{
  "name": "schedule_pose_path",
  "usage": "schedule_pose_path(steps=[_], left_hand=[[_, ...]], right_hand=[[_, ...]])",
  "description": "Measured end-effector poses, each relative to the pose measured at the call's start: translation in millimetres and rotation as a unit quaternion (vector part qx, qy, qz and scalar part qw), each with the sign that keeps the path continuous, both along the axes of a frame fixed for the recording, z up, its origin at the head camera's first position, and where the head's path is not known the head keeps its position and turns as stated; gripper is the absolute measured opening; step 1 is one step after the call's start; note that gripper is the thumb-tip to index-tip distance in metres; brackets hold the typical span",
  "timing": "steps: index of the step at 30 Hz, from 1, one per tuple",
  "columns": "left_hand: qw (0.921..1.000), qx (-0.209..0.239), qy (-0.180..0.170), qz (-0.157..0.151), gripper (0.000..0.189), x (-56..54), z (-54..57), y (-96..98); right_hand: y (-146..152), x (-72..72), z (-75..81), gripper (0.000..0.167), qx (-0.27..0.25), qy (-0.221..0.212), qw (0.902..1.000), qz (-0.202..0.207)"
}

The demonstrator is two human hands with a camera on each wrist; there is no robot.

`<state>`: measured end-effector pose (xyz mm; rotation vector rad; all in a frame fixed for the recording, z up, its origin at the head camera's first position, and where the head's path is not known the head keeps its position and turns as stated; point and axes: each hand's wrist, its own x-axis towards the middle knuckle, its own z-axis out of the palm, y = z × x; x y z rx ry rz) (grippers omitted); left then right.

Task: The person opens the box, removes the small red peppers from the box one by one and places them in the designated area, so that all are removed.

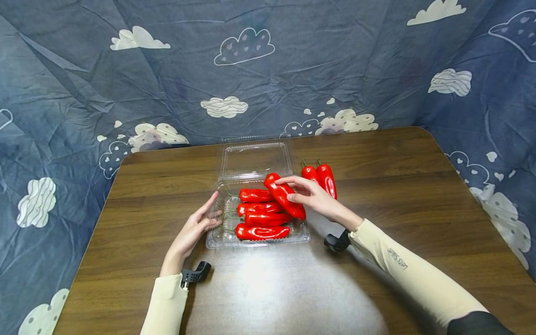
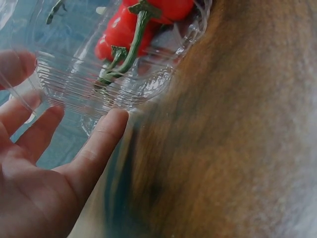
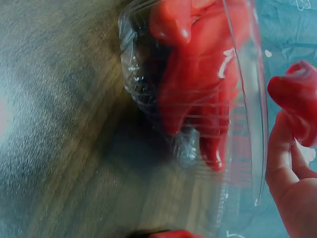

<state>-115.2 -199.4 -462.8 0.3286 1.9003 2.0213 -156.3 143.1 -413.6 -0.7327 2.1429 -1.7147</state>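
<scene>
A clear plastic clamshell box [image 1: 217,242] lies with its lid folded back on the table, and several long red peppers [image 1: 263,232] with green stems rest side by side in it. My right hand [image 1: 314,197] holds another red pepper [image 1: 277,188] slanted over the box's right side, thumb on one side and fingers on the other. In the right wrist view that held pepper [image 3: 297,106] shows at the right edge. My left hand [image 1: 193,230] is at the box's left side, its fairly straight fingers and thumb [image 2: 106,131] touching the ribbed plastic wall.
Two more red peppers [image 1: 326,179] lie on the brown wooden table [image 1: 389,177], right of the box. The transparent lid [image 1: 256,158] reaches to the table's back edge. Behind hangs a blue cloth [image 1: 167,83] with cloud prints.
</scene>
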Motion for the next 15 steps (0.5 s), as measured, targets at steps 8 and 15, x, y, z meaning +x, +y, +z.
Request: schedule_pose_path(steps=[8,15], left_hand=[[1.0,0.002,-0.002,0.003,0.069,1.2,0.7,0.3],[1.0,0.007,0.001,0.001,0.069,2.0,0.2,-0.1]], right_hand=[[13.7,0.2,2.5,0.04,-0.003,-0.017,0.9989,-0.044],[26.7,-1.2,0.3,0.041,-0.004,-0.016,0.9969,-0.077]])
